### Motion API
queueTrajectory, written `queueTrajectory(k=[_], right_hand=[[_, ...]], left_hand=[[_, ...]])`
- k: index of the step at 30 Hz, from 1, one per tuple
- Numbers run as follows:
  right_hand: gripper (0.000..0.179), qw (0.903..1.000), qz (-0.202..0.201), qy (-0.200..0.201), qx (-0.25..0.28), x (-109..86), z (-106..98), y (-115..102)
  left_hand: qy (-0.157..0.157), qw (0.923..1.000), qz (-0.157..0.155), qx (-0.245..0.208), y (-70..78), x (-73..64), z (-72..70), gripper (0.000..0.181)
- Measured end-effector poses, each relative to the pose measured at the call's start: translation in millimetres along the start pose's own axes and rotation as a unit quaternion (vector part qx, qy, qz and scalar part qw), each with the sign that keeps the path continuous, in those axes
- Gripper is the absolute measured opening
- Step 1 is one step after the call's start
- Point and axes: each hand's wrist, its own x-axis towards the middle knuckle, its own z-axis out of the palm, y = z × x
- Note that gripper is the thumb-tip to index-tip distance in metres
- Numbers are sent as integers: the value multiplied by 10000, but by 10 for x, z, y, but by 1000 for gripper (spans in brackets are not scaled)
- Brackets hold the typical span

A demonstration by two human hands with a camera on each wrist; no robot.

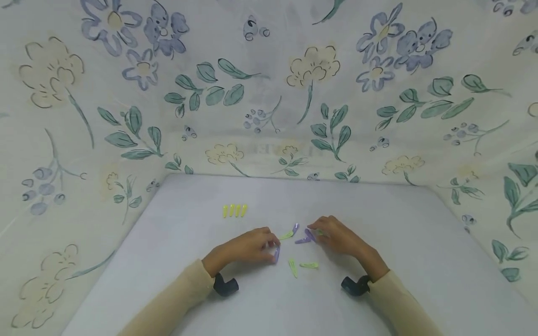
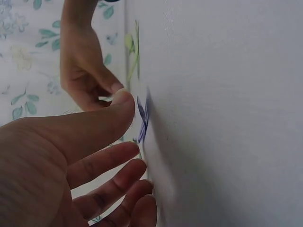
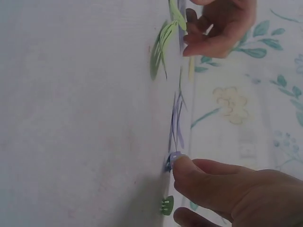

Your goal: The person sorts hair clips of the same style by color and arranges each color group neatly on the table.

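Note:
My left hand [image 1: 254,245] hovers low over the white table, thumb and fingers apart beside a purple snap hair clip [image 1: 276,255]. The left wrist view shows purple clips [image 2: 143,118] beyond the gap between its thumb and fingers. My right hand [image 1: 336,235] pinches a small purple claw clip [image 3: 175,158] at the thumb tip; its other fingertips are partly hidden. Under that hand sits a small green claw clip [image 3: 166,205]. Between the hands lie purple snap clips [image 1: 303,241] and a green snap clip [image 1: 286,236], with another purple clip [image 1: 296,227] touching or close to it.
Two green snap clips [image 1: 293,268] [image 1: 308,265] lie nearer the front. Several yellow clips [image 1: 234,211] stand in a row at the back left. Floral cloth [image 1: 269,93] walls the white table [image 1: 189,196] at the back and sides. Dark wrist mounts [image 1: 226,285] sit at both cuffs.

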Motion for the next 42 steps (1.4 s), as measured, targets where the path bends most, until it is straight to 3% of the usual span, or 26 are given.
queueTrajectory(k=[8, 13, 19, 23, 29, 35, 39, 42], right_hand=[[35, 9993, 296, -142, -197, 49, 82, -19], [34, 9985, 549, -6, -36, 31, 80, -45], [35, 9992, 403, 51, -5, 21, 71, -24], [39, 9991, 430, 18, -39, 25, 59, -20], [37, 9991, 402, 101, -78, 14, 76, 3], [37, 9992, 312, 225, -62, 13, 81, 2], [43, 9993, 263, 255, -114, 14, 77, 1], [47, 9992, 275, 216, -179, 25, 76, -1]], left_hand=[[39, 10000, -10, 31, 2, -6, 36, 44], [-163, 9995, 248, -106, -68, -18, 5, 34], [-68, 9991, 360, -215, -112, -24, -3, 25], [218, 9993, 220, -209, -66, -18, -14, 17], [685, 9961, -423, -358, 5, 14, 44, 12], [1000, 9935, -457, -294, 30, 42, 114, 5], [954, 9935, -448, -419, 0, 47, 102, 9], [566, 9966, -389, -448, -51, 27, 52, 20]])
